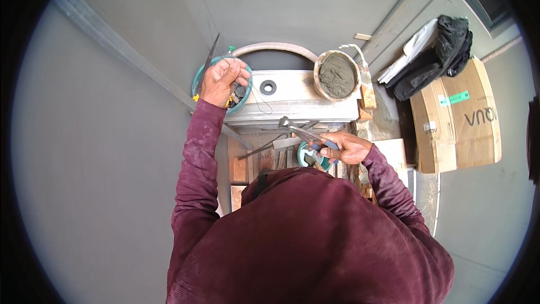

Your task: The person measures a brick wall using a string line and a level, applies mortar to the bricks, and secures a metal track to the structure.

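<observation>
My left hand [224, 80] is raised over a teal bucket [239, 99] at the back left, its fingertips pinched on a thin wire [259, 100] that dangles in a loop. A dark pointed blade [211, 48] sticks up behind that hand. My right hand [343, 147] grips steel pliers [300, 130] with blue-grey handles, jaws pointing left, above a smaller teal container [309, 160]. Between my hands and beyond them lies a white metal unit [287, 101] carrying a black ring [268, 87]. A pale bucket [336, 77] full of grey mortar stands at its right end.
A pale hose [278, 48] arches behind the white unit. Cardboard boxes [472, 143] topped with black plastic [453, 42] stand at right. Bricks [239, 169] and a flat tool [286, 142] lie below the unit. Grey walls [101, 135] surround the spot, with a metal rail [107, 36] at upper left.
</observation>
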`<state>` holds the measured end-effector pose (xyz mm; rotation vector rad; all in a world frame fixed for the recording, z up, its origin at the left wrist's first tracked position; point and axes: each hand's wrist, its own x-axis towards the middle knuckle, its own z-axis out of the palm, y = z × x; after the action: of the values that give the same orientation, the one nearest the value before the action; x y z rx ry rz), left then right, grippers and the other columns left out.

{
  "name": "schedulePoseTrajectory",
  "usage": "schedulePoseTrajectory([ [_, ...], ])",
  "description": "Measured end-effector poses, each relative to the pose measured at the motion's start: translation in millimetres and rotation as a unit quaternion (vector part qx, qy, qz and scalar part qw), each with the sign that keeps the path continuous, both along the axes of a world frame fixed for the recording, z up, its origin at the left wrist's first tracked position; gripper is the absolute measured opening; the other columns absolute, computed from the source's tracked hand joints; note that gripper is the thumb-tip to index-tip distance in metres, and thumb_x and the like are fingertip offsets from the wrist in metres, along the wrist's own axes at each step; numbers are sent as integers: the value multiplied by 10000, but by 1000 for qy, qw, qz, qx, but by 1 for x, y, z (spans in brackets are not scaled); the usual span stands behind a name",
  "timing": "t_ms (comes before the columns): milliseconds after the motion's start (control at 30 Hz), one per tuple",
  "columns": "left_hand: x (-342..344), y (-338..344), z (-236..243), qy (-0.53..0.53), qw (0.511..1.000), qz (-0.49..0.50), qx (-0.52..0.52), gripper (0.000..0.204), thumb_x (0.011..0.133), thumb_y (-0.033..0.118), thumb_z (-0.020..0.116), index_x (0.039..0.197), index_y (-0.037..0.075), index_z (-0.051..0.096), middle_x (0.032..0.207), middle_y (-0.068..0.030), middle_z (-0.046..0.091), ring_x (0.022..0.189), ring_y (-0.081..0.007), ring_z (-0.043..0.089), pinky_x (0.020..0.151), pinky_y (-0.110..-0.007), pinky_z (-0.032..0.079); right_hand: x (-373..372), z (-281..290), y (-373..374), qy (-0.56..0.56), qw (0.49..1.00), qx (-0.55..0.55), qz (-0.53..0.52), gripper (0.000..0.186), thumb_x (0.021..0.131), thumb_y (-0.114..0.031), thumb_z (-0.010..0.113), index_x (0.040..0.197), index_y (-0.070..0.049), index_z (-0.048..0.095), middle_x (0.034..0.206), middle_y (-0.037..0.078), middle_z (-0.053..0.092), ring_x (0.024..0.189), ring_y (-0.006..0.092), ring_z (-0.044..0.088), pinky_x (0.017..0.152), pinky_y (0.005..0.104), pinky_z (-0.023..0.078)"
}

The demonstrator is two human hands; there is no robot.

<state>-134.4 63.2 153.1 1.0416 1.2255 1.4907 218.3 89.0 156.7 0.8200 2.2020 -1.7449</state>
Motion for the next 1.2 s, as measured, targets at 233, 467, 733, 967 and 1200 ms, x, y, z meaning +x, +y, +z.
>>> schedulePoseTrajectory([
  [233, 35, 3, 14, 40, 999, -33, 17, 278, 966, 245, 546, 972, -29, 597, 829, -79, 649, 697, -106, 596, 648, -220, 457, 13, -17, -13, 112, 966, 232, 10, 465, 947, -241, 547, 1361, -52, 454, 1008, 214, 629, 947, 386, 596, 834, 438, 468],
  [467, 38, -9, 7, 41, 998, -43, -5, 251, 974, 240, 541, 984, -7, 590, 837, -53, 633, 696, -80, 566, 635, -197, 440, 11, -13, -16, 118, 942, 311, 37, 462, 944, -220, 530, 1378, -78, 460, 1018, 197, 616, 958, 395, 588, 832, 454, 473],
  [733, 35, -19, -2, 89, 995, -39, -17, 257, 975, 234, 512, 977, -8, 600, 816, -59, 636, 705, -103, 568, 640, -216, 435, -4, -3, -24, 62, 907, 414, 55, 423, 918, -198, 563, 1326, -100, 514, 994, 114, 587, 892, 322, 606, 746, 418, 500],
  [967, 30, -20, -4, 101, 994, -32, -19, 272, 967, 219, 490, 928, -21, 611, 788, -79, 663, 665, -112, 594, 664, -253, 492, -8, -6, -23, 77, 908, 409, 40, 410, 914, -190, 570, 1309, -90, 525, 1007, 127, 609, 918, 336, 611, 746, 424, 498],
  [1200, 27, -14, -14, 86, 995, -44, -3, 251, 970, 210, 498, 941, -16, 604, 785, -67, 640, 682, -121, 575, 671, -250, 473, -13, -12, -20, 48, 940, 335, 34, 379, 882, -218, 641, 1182, -26, 510, 962, 205, 618, 906, 401, 604, 725, 461, 477],
])
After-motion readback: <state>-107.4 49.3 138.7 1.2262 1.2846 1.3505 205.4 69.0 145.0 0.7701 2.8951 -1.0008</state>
